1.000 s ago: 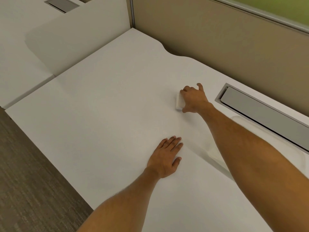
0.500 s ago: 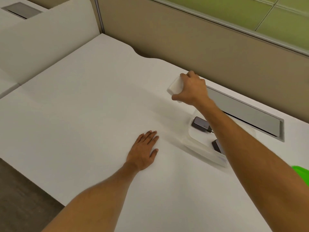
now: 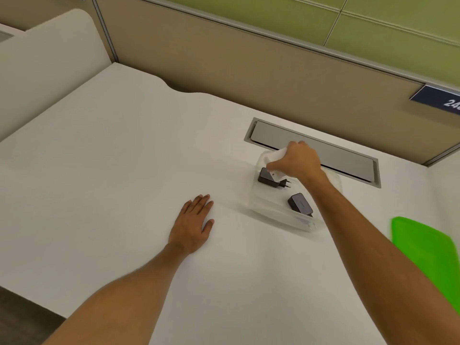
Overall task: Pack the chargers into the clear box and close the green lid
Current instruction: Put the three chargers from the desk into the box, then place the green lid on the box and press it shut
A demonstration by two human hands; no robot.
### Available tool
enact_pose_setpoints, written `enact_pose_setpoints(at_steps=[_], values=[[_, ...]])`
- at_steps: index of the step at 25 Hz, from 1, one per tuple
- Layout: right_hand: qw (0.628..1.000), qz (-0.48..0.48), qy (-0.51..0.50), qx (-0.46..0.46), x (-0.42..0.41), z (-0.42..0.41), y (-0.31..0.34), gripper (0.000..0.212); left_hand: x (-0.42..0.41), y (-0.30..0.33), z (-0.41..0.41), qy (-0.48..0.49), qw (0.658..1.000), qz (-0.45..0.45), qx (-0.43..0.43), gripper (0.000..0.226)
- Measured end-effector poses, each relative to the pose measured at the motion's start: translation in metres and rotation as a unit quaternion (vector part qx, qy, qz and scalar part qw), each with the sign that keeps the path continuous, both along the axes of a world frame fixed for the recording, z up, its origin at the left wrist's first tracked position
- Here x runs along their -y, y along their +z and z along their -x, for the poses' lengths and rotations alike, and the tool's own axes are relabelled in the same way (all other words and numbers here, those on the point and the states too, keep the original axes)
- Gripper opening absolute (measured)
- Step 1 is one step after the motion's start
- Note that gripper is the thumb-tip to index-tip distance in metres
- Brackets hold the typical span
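Observation:
My right hand (image 3: 300, 161) is closed around a white charger (image 3: 275, 158) and holds it over the far left part of the clear box (image 3: 276, 219). Two black chargers lie inside the box: one with a two-pin plug (image 3: 267, 178) just under my right hand, another (image 3: 300, 204) nearer the front right, partly behind my forearm. The green lid (image 3: 428, 255) lies flat on the desk to the right of the box. My left hand (image 3: 193, 224) rests flat on the desk, fingers spread, left of the box and holding nothing.
A grey cable hatch (image 3: 348, 165) is set into the white desk (image 3: 112, 170) just behind the box. A tan partition wall (image 3: 224, 66) runs along the desk's far edge. The desk's front edge drops to floor at lower left.
My right hand picked the white charger up off the desk and carried it right, over the clear box. The view swung right, revealing the box and lid. My left hand stayed flat.

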State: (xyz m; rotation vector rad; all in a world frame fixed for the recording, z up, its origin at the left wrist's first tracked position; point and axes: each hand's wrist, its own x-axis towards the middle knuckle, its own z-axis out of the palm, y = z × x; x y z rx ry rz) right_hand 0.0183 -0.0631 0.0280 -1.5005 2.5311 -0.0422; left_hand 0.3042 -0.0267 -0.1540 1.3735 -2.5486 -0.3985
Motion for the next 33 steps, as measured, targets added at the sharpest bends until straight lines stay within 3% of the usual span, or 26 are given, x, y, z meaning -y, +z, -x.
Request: enact_pose_setpoints(at_steps=[5,13,21,29,33], values=[[0.996,-0.081,-0.007,0.034,-0.018,-0.003,-0.028,0.053,0.000,0.000,-0.001,-0.002,1.000,0.002,-0.001,0.055],[0.990,-0.132,-0.008,0.042,-0.021,-0.015,-0.056,0.059,0.000,0.000,-0.001,-0.002,1.000,0.000,-0.010,0.054],[0.991,-0.119,-0.024,0.049,-0.022,-0.022,-0.066,0.060,0.000,-0.001,-0.001,-0.004,1.000,-0.001,-0.009,0.053],[0.994,0.048,-0.095,0.012,-0.046,0.022,-0.037,0.039,-0.001,-0.001,-0.002,-0.011,1.000,-0.013,-0.005,0.056],[0.981,0.138,-0.139,0.002,-0.082,0.055,-0.033,0.046,-0.001,0.000,-0.002,-0.010,1.000,-0.010,-0.019,0.062]])
